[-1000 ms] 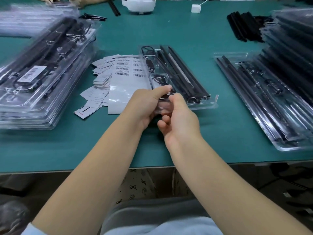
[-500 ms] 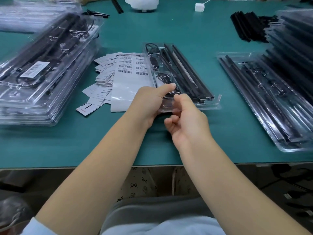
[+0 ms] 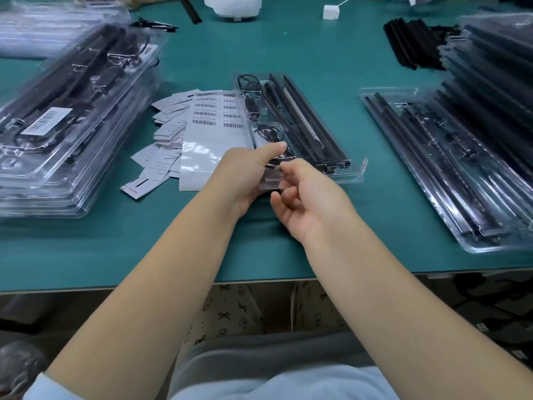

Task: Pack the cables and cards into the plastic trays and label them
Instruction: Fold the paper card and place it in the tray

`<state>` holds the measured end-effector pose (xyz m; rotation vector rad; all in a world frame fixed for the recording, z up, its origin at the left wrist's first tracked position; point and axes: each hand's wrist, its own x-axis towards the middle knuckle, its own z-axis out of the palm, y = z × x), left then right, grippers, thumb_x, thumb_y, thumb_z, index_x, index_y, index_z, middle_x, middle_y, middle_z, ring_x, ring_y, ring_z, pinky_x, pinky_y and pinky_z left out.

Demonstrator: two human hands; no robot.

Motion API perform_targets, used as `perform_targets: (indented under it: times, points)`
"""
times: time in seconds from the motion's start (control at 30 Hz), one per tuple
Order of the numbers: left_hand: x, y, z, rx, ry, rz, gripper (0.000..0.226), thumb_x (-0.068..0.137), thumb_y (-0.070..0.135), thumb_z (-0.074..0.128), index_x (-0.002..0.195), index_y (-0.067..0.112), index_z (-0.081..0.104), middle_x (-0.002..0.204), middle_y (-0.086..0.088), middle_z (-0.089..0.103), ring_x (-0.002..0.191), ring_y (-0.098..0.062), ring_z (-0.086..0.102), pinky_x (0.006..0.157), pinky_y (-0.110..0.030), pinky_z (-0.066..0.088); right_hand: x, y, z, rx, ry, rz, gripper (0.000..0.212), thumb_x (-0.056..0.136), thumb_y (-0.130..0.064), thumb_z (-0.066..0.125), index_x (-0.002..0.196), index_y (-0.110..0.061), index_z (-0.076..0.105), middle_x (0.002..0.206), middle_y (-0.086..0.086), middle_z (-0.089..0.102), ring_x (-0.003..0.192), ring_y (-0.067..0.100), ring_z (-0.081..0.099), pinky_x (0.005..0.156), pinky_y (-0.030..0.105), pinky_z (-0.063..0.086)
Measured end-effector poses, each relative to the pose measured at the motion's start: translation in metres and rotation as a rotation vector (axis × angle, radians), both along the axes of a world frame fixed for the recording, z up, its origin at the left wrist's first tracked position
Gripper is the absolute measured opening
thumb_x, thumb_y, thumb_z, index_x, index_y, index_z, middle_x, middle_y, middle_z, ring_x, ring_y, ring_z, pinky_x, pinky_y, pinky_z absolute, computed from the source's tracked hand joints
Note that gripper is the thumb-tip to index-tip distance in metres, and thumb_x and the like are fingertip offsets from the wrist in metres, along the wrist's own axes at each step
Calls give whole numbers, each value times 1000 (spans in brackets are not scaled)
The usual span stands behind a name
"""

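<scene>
Hands meet at the near end of the tray (image 3: 356,174) we are packing, and that is what the next move turns on: the tray's long axis runs from about 11 o'clock, far, to 5 o'clock, near, so the coiled cable (image 3: 266,133) in its near-left pocket lies just toward 12 o'clock from our fingers. Our left hand (image 3: 245,176) grips the tray's near-left edge, thumb laid over the rim; our right hand (image 3: 310,197) pinches at the same corner with thumb and forefinger, the other fingers loosely curled, though we cannot tell whether it holds cable or plastic. Both hands are equally near. The tray also holds long black strips (image 3: 310,127) along its right side. The label sheet (image 3: 215,116) and loose cards (image 3: 168,131) lie just beside it at 9 o'clock; a finished stack (image 3: 66,111) sits farther left, and open filled trays (image 3: 450,168) at 3 o'clock.
</scene>
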<state>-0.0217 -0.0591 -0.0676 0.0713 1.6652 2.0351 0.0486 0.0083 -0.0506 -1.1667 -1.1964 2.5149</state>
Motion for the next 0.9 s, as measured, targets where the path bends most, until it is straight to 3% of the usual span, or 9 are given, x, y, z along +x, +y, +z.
perform_targets:
  times: [0.13,0.3,0.4,0.6,0.7,0.77,0.83,0.9]
  points:
    - [-1,1,-1,-19,19,-10,19,85,18,68,77,2,65,60,-10,67,51,-22,66,48,-23,51,3,3,2,-44,14,35,20,86,-18,64,68,-12,58,59,-1,45,32,5,30,40,18,47]
    - [-3,0,-4,-7,26,-30,21,84,22,69,74,4,66,64,-10,68,58,-23,68,52,-26,52,2,3,10,-207,-54,93,17,83,-22,67,69,-15,61,46,-5,51,43,6,35,39,13,39]
    - [-4,0,-4,-14,31,-39,22,85,25,69,74,6,66,65,-10,68,59,-22,68,53,-25,52,-1,1,11,-261,-38,18,13,85,-17,65,72,-14,61,60,-3,53,47,6,36,39,10,38]
    - [-3,0,-5,-10,57,-66,23,86,23,68,79,2,65,64,-11,69,57,-22,67,53,-24,52,1,-3,6,-266,30,-88,15,85,-7,63,71,-10,60,64,0,56,29,4,31,35,11,32]
    - [-4,1,-5,-39,70,-55,23,85,23,69,77,3,64,61,-9,67,54,-21,64,51,-24,51,3,-5,7,-292,73,-97,19,87,-7,61,69,-9,57,51,-1,55,30,4,30,36,11,38]
    - [-4,1,-6,-50,73,-34,20,83,19,70,75,3,63,61,-10,65,54,-22,63,52,-26,52,10,-6,8,-288,109,-79,15,90,-9,60,76,-6,58,57,2,56,41,7,39,41,14,46]
    - [-5,1,-7,-23,66,-14,15,83,12,68,74,1,64,64,-12,66,57,-25,65,56,-30,54,20,-2,8,-313,155,-71,11,91,-13,58,94,-2,56,78,10,56,61,16,53,46,22,53]
    - [-5,1,-7,12,59,-26,12,84,8,66,77,-2,65,74,-18,71,67,-29,69,66,-36,58,32,11,6,-273,163,-89,27,91,-21,55,110,-2,50,90,14,54,76,24,59,54,31,57]
